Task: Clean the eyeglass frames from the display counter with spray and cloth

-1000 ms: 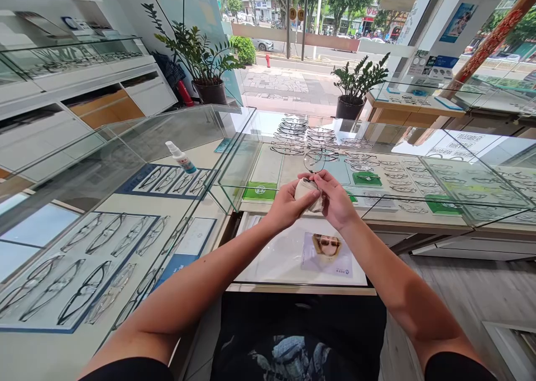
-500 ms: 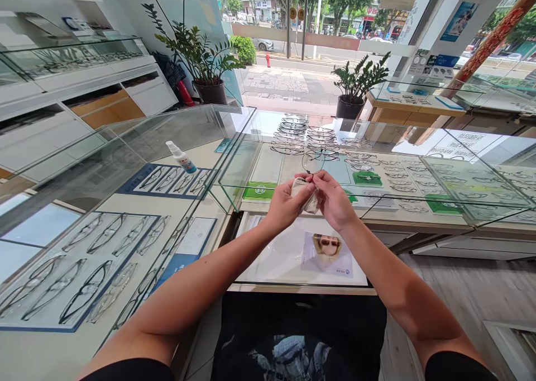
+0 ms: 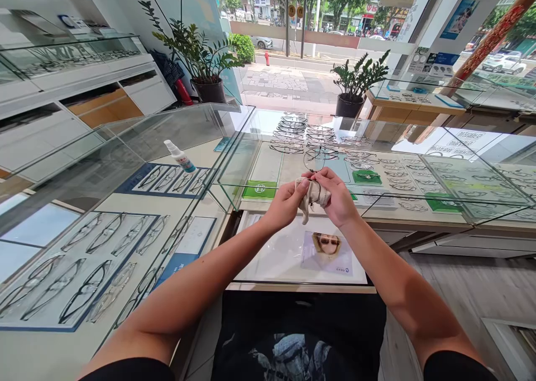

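My left hand (image 3: 285,203) pinches a crumpled beige cloth (image 3: 310,195), thumb on top. Close beside it, my right hand (image 3: 338,198) is closed on thin-rimmed glasses (image 3: 314,160), whose round lens rim sticks up beyond the fingers. The cloth lies between the two hands and wraps over part of the glasses; its loose end hangs down. Beneath the hands is a white tray (image 3: 268,258) with a printed card (image 3: 328,252) showing a face in sunglasses.
A spray bottle (image 3: 180,156) stands on the left glass case. Trays of glasses (image 3: 90,286) lie inside that case. Rows of glasses and green cards (image 3: 259,189) fill the case ahead. Two potted plants (image 3: 350,105) stand by the window.
The cloth has spread between the hands and now reaches my right fingers, with its end hanging lower. My right hand has shifted slightly to the right.
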`<action>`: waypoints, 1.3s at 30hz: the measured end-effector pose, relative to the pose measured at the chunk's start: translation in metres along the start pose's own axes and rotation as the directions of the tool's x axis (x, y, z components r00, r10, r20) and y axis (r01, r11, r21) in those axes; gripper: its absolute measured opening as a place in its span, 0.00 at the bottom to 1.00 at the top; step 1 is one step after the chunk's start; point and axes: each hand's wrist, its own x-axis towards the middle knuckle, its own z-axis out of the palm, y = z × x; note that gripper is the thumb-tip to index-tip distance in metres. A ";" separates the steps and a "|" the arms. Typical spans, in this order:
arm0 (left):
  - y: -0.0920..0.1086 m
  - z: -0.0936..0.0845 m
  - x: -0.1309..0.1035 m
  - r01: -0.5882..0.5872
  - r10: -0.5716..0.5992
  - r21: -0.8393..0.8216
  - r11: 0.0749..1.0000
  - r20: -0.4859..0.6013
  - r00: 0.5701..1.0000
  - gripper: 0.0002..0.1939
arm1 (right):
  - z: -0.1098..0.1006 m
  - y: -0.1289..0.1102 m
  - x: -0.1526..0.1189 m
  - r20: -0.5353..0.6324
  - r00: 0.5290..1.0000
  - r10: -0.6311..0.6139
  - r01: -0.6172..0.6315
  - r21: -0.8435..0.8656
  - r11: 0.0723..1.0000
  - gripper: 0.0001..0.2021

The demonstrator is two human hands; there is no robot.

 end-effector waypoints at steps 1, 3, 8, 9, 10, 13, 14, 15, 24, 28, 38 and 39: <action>0.001 -0.001 0.000 0.004 -0.004 -0.011 1.000 0.029 1.000 0.38 | -0.001 0.000 0.001 -0.007 1.000 -0.002 0.002 0.010 1.000 0.17; 0.002 -0.003 0.000 0.029 -0.025 -0.040 0.999 0.101 0.995 0.36 | -0.003 0.000 0.002 -0.027 1.000 0.003 -0.002 0.037 0.999 0.17; 0.005 -0.011 0.000 0.121 -0.083 -0.133 0.984 0.263 0.961 0.31 | -0.006 0.001 0.005 -0.051 0.998 0.028 -0.025 0.072 0.997 0.14; 0.006 -0.012 -0.001 0.133 -0.087 -0.145 0.981 0.287 0.954 0.30 | -0.007 0.001 0.005 -0.052 0.998 0.031 -0.027 0.080 0.996 0.14; 0.006 -0.013 -0.001 0.139 -0.088 -0.151 0.979 0.306 0.948 0.29 | -0.007 0.001 0.005 -0.052 0.998 0.034 -0.029 0.087 0.996 0.14; 0.006 -0.013 -0.001 0.128 -0.070 -0.161 0.979 0.324 0.943 0.27 | -0.007 0.001 0.005 -0.052 0.998 0.041 -0.035 0.101 0.994 0.14; 0.005 -0.013 0.000 0.123 -0.065 -0.162 0.979 0.326 0.943 0.27 | -0.007 0.001 0.005 -0.051 0.998 0.044 -0.039 0.103 0.994 0.14; 0.005 -0.012 0.000 0.120 -0.061 -0.163 0.979 0.325 0.944 0.27 | -0.007 0.001 0.005 -0.050 0.998 0.048 -0.043 0.104 0.994 0.14; -0.002 -0.009 -0.001 0.141 -0.104 -0.153 0.978 0.229 0.968 0.31 | -0.006 0.002 0.005 -0.033 0.998 0.058 -0.054 0.123 0.991 0.14; -0.003 -0.008 -0.001 0.136 -0.119 -0.099 0.986 0.163 0.979 0.31 | -0.003 0.002 0.003 -0.017 0.997 0.079 -0.077 0.116 0.990 0.15; -0.002 -0.005 -0.001 0.091 -0.089 -0.076 0.993 0.028 0.996 0.32 | 0.000 0.000 -0.002 0.028 0.996 0.079 -0.081 0.064 0.995 0.16; -0.002 -0.005 0.000 0.081 -0.081 -0.067 0.994 0.013 0.997 0.32 | 0.000 0.000 -0.002 0.030 0.997 0.076 -0.077 0.064 0.995 0.16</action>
